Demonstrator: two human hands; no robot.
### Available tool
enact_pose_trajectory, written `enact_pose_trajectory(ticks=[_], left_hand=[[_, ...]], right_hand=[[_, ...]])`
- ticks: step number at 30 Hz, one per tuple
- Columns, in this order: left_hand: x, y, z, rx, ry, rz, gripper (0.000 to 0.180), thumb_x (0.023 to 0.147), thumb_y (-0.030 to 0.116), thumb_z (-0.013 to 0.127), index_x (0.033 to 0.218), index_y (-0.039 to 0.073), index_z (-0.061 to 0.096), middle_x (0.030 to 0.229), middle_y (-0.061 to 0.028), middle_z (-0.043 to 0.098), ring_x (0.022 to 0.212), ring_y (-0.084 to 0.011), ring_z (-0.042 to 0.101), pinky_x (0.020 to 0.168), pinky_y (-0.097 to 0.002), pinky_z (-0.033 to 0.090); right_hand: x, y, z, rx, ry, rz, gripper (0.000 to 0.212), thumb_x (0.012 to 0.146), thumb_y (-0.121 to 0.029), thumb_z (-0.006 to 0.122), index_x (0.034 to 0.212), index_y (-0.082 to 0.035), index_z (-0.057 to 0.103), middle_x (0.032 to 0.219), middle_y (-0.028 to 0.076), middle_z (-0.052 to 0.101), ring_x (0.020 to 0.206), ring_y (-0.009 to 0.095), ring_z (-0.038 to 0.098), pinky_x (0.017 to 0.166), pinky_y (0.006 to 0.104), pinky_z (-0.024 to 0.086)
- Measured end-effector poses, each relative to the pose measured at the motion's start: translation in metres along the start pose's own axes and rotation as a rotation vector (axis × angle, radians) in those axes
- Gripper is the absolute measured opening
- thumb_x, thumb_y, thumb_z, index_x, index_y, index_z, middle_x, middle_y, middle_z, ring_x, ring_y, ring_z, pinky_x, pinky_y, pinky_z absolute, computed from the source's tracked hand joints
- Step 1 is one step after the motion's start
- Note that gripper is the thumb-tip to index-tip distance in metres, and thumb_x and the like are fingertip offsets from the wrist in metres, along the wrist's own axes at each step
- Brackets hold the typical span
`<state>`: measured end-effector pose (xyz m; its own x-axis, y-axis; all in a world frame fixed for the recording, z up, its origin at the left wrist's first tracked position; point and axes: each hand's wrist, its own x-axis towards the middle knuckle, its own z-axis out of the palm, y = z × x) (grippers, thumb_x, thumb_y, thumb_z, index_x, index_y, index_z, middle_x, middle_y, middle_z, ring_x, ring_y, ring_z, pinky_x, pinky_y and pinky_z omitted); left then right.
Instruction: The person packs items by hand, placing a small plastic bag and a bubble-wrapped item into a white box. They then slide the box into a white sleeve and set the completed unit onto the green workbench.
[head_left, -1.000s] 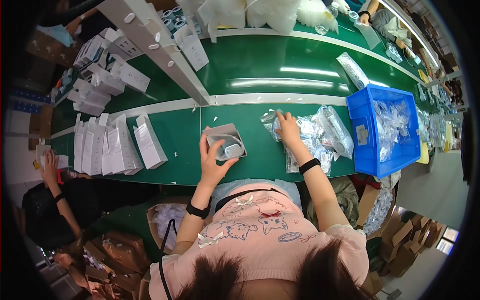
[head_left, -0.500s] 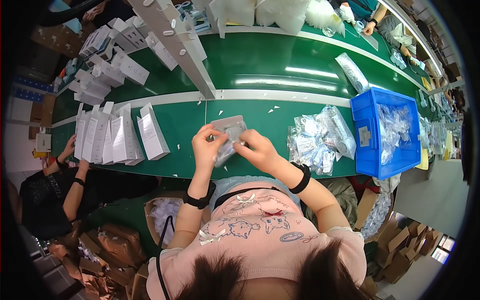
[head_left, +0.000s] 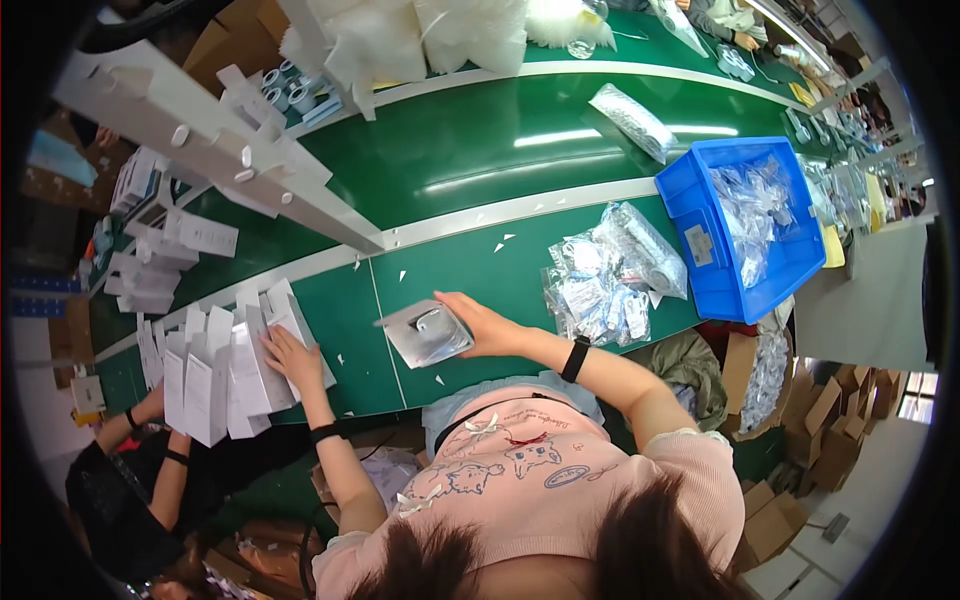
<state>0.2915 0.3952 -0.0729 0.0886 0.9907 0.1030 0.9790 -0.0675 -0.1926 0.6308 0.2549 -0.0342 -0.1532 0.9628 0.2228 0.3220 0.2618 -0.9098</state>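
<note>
My right hand (head_left: pixel 484 326) grips a clear plastic tray pack (head_left: pixel 432 334) by its right side, above the green bench (head_left: pixel 350 300). A pale rounded item shows inside the pack; its exact kind cannot be made out. On the left, my left hand (head_left: pixel 293 360) lies with its fingers spread against the nearest of several upright white cartons (head_left: pixel 250 375), whose top flaps stand up. To the right of my right hand sits a pile of clear bags (head_left: pixel 597 290) with white and blue contents, next to a bubble-wrap roll (head_left: pixel 645 250).
A blue bin (head_left: pixel 690 245) holding clear bags stands at the right. A metal post (head_left: pixel 250 165) rises at the left rear, and small white scraps dot the bench. Another bubble-wrap pack (head_left: pixel 634 122) lies farther back. A co-worker's hands (head_left: pixel 165 420) are beside the cartons.
My left hand has let go of the tray pack and moved left onto the cartons. The right hand now holds the pack alone, tilted differently. The whole view has turned.
</note>
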Motion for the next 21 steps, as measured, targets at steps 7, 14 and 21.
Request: enact_pose_trajectory(ticks=[7, 14, 21], left_hand=[[-0.076, 0.075, -0.025, -0.484, -0.048, 0.29, 0.091, 0.055, 0.005, 0.069, 0.132, 0.003, 0.021, 0.137, -0.0187, 0.021, 0.126, -0.0374, 0.019, 0.1, -0.0481, 0.019], [-0.094, 0.176, -0.087, -0.459, -0.391, 0.441, 0.082, 0.057, 0.012, 0.071, 0.128, 0.007, 0.029, 0.134, -0.0167, 0.023, 0.12, -0.0362, 0.026, 0.095, -0.0502, 0.026], [-0.059, 0.203, -0.093, -0.562, -0.531, 0.255, 0.074, 0.059, 0.016, 0.072, 0.123, 0.014, 0.036, 0.127, -0.0184, 0.029, 0.116, -0.0361, 0.03, 0.092, -0.0469, 0.032]], right_hand=[[0.056, 0.042, -0.096, 0.183, 0.213, 0.163, 0.094, 0.057, -0.018, 0.076, 0.132, -0.005, 0.021, 0.124, 0.015, 0.037, 0.118, 0.026, 0.035, 0.098, 0.0346, 0.029], [0.111, 0.151, -0.175, -0.128, 0.666, 0.156, 0.096, 0.054, -0.014, 0.077, 0.131, -0.004, 0.021, 0.123, 0.016, 0.038, 0.117, 0.029, 0.036, 0.097, 0.0371, 0.031], [0.013, 0.093, -0.202, -1.103, 0.08, 0.71, 0.072, 0.057, -0.026, 0.073, 0.121, -0.015, 0.041, 0.114, 0.013, 0.047, 0.11, 0.033, 0.043, 0.085, 0.0447, 0.041]])
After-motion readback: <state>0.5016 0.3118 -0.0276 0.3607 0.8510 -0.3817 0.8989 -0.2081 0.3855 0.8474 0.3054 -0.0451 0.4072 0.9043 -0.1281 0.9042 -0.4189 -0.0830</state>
